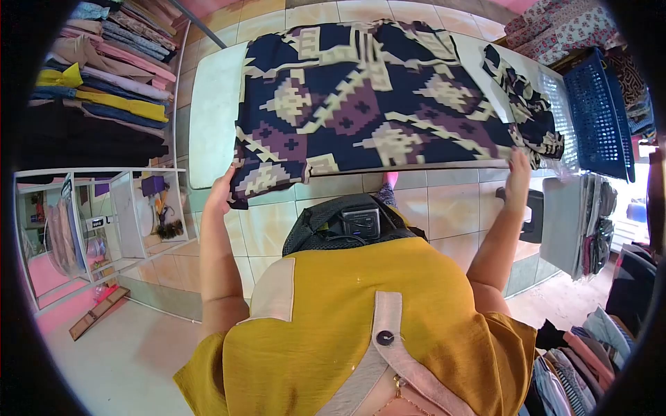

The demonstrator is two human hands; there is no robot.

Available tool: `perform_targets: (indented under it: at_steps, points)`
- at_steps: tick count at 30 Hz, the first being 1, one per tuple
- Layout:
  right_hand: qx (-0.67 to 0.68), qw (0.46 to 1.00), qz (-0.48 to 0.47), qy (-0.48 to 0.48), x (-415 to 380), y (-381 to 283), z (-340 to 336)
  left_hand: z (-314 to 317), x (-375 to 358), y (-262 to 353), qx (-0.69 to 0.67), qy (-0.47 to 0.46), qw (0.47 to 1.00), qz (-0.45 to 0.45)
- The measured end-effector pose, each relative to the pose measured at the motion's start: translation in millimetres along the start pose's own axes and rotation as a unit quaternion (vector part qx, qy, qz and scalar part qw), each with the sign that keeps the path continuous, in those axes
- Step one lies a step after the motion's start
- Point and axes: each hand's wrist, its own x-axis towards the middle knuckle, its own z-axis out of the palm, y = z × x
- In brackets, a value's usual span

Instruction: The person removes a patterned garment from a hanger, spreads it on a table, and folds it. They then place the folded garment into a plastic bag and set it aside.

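Observation:
A garment patterned in navy, purple and cream lies spread over a long white table. My left hand is at its near left corner, with the fingers closed on the cloth edge. At the near right edge, my right hand is closed on the fabric; its fingertips are partly hidden. A bunched section in the same pattern lies to the right, beside that hand. The near edge of the garment hangs slightly over the table's front.
A blue plastic basket and clear plastic packaging are at the table's right end. Folded clothes fill a shelf on the left. A glass display case stands below it. More clothes are at the lower right.

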Motion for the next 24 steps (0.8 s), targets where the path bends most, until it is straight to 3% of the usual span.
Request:
perform_targets:
  at_steps: [3,4,6,8,9,10,11,12,13,14,15,16,17,19,21,24]
  points:
    - [0.112,0.979,0.119,0.125,-36,-19,-21,-1,-14,-5,-0.031,-0.059,0.998,0.012]
    - [0.115,0.979,0.115,0.125,-41,-8,-41,-2,-21,-6,-0.062,-0.095,0.993,0.034]
    - [0.029,0.967,0.215,-0.135,-32,22,-86,-5,-9,0,-0.090,-0.115,0.988,0.059]
    - [-0.136,0.971,0.116,-0.160,-3,14,-55,0,2,30,-0.130,-0.130,0.978,0.102]
    - [0.082,0.956,0.223,-0.174,32,6,-41,-6,36,55,-0.133,-0.127,0.975,0.126]
    - [0.144,0.945,0.223,-0.192,64,-20,-20,-5,54,96,-0.162,-0.102,0.972,0.137]
    - [0.273,0.920,0.142,-0.242,103,-36,-8,5,44,149,-0.181,-0.102,0.960,0.188]
    - [0.308,0.932,0.142,-0.126,129,-86,15,7,46,202,-0.214,-0.120,0.935,0.256]
    - [0.353,0.925,0.074,-0.122,157,-123,22,21,12,254,-0.249,-0.129,0.894,0.348]
    - [0.358,0.924,0.023,-0.128,181,-165,19,21,-12,300,-0.244,-0.173,0.874,0.384]
    - [0.355,0.921,-0.041,-0.156,203,-199,9,34,-67,328,-0.264,-0.097,0.857,0.432]
    - [0.338,0.933,-0.078,-0.094,214,-231,0,33,-95,351,-0.280,-0.057,0.845,0.452]
    - [0.338,0.938,-0.077,0.004,198,-265,2,17,-103,370,-0.271,-0.091,0.810,0.512]
    - [0.338,0.934,-0.111,0.027,181,-292,-14,-3,-130,375,-0.280,-0.115,0.789,0.535]
    - [0.302,0.943,-0.139,-0.017,156,-285,-32,-1,-158,342,-0.252,-0.089,0.781,0.565]
    - [0.240,0.958,-0.144,-0.053,99,-239,-32,-12,-153,280,-0.240,-0.045,0.827,0.506]
